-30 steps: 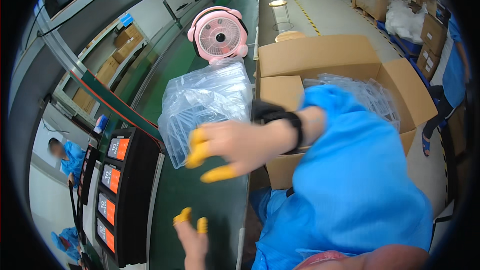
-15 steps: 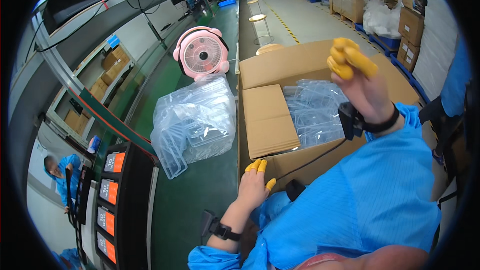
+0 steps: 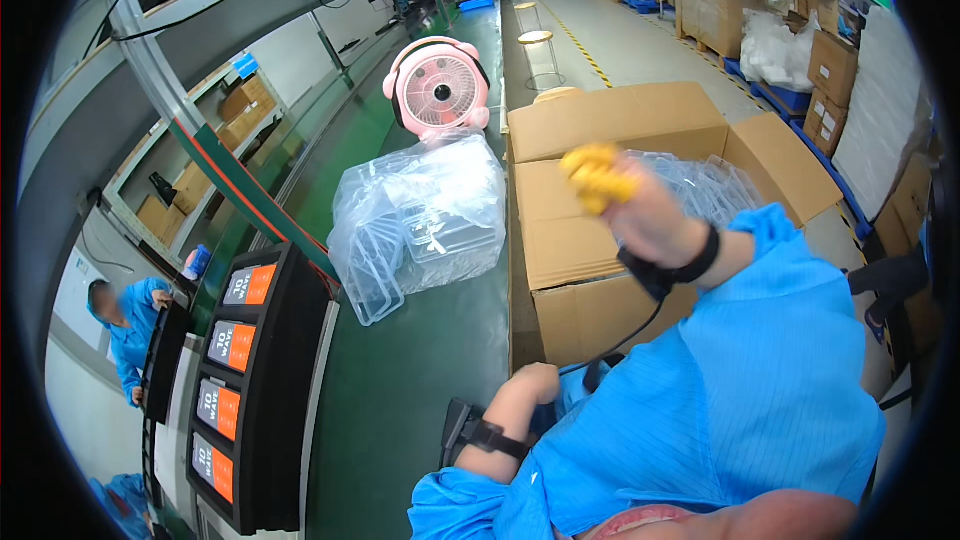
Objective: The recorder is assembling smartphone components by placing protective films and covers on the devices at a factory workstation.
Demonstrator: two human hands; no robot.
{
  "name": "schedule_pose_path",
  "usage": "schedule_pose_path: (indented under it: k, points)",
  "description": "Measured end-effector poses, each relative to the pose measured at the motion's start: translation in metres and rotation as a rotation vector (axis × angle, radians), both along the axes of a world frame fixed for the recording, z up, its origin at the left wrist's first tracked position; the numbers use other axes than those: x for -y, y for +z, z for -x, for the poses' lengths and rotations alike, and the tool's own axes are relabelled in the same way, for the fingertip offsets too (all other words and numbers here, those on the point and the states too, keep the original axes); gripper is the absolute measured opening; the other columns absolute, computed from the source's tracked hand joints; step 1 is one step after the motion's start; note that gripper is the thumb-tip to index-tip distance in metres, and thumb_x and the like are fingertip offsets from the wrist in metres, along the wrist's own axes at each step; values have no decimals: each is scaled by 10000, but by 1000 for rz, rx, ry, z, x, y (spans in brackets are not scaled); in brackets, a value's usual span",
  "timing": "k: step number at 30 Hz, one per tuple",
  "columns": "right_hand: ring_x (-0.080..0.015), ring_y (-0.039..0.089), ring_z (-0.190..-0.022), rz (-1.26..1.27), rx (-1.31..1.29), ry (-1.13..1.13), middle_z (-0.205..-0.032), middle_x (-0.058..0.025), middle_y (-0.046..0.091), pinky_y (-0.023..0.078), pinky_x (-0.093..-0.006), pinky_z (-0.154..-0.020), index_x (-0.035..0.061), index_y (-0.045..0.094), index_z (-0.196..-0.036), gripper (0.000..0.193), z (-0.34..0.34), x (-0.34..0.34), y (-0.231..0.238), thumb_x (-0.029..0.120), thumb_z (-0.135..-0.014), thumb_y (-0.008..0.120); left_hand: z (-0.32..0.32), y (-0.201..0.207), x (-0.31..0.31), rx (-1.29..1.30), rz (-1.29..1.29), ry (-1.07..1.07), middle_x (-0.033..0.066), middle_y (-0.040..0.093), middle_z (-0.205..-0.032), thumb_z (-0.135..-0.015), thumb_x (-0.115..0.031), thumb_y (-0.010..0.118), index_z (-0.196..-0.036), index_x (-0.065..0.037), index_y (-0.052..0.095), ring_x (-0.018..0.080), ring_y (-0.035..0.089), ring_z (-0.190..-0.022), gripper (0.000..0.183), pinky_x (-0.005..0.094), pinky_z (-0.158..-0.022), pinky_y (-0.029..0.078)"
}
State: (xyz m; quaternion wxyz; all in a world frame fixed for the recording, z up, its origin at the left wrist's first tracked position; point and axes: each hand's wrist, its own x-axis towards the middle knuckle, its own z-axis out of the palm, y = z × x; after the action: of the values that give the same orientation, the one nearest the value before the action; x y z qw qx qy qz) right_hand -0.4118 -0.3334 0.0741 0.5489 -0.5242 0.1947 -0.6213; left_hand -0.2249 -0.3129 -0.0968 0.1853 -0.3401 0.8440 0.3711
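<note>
My right hand (image 3: pixel 625 195), with yellow finger covers, is raised over an open cardboard box (image 3: pixel 620 320). Its fingers look bunched but motion smears them, and I make out nothing held. Beneath it, cardboard (image 3: pixel 560 225) covers the box's left side, while clear plastic trays (image 3: pixel 700 185) show in the right part. My left hand (image 3: pixel 537 383) is low by the box's near left corner, its fingers hidden from view. On the green bench (image 3: pixel 400 370), left of the box, lies a clear plastic bag (image 3: pixel 455 195) with transparent plastic trays in it.
A pink fan (image 3: pixel 442 92) stands behind the bag. At left is a black rack (image 3: pixel 270 390) with orange-and-grey boxes. A co-worker (image 3: pixel 130 330) in blue is beyond it. Stools (image 3: pixel 537 38) and stacked cartons (image 3: pixel 830 70) stand farther off. A cable (image 3: pixel 635 335) hangs from my right wrist.
My right hand has swept left over the cardboard in the box. My left hand has left the box's near edge and dropped lower. The whole view has shifted somewhat.
</note>
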Motion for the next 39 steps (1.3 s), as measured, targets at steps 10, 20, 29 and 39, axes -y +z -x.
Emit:
schedule_pose_path:
  k: [10,20,29,39]
  points:
    - [-45,378,-456,-480,-802,-545,-604,26,512,280,-215,-404,82,616,-825,134,127,98,-125,96,-736,517,6,15,-35,-306,-24,-99,222,569,-944,-796,-251,473,-1011,-7,521,371,534,-902,328,389,-761,436]
    - [-326,583,-753,-568,-1723,-1440,-771,-180,610,454,-403,-647,37,632,-737,206,373,7,-227,184,-718,489,20,5,-42,-600,-126,105,214,566,-947,-808,-228,437,-1018,-8,493,367,530,-900,309,403,-746,427]
    - [-267,567,-783,-78,-859,-1106,-852,-133,589,456,-338,-690,50,599,-867,193,129,43,-184,167,-713,611,-8,-3,-26,285,304,156,188,564,-1005,-812,-189,383,-1001,-18,527,320,539,-957,293,392,-800,437]
    - [-208,515,-810,973,-1571,-118,-832,-38,531,412,-331,-644,126,559,-829,157,21,17,-255,172,-684,521,-2,-1,-29,306,206,65,200,577,-953,-752,-162,464,-849,-3,614,312,569,-880,239,369,-741,466]
